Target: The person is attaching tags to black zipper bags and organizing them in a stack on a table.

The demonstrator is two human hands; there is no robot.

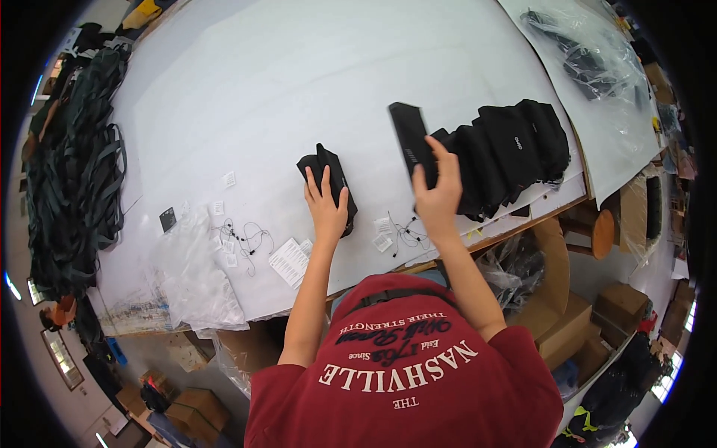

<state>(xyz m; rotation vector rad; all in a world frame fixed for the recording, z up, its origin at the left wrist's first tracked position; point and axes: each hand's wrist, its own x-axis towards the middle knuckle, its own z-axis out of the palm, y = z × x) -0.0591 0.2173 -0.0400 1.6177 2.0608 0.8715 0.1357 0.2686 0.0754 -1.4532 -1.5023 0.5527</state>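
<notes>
1. Desk (299, 67): white sheet surface, wide, fills most of the view ahead of you.
2. Heap of dark straps (75, 172): lies along the desk's left edge, well apart from both your hands.
3. Row of black folded items (508, 149): overlapping stack on the right part of the desk, just beyond your right hand.
4. Clear plastic bags: one with dark contents (590, 52) at far right; an empty crumpled one (190, 276) near the front-left edge.
5. Black folded piece (327, 183): lies on the desk at centre, under your left hand.
6. Flat black rectangular item (411, 138): tilted, lifted off the desk, between the folded piece and the black row.
7. Left hand (326, 205): fingers spread flat, pressing down on the black folded piece; not closed around it.
8. Right hand (439, 190): fingers curled around the lower end of the flat black rectangular item, holding it up.
9. Paper tags and thin cords (246, 239): scattered on the desk near your left wrist; more near your right wrist.
</notes>
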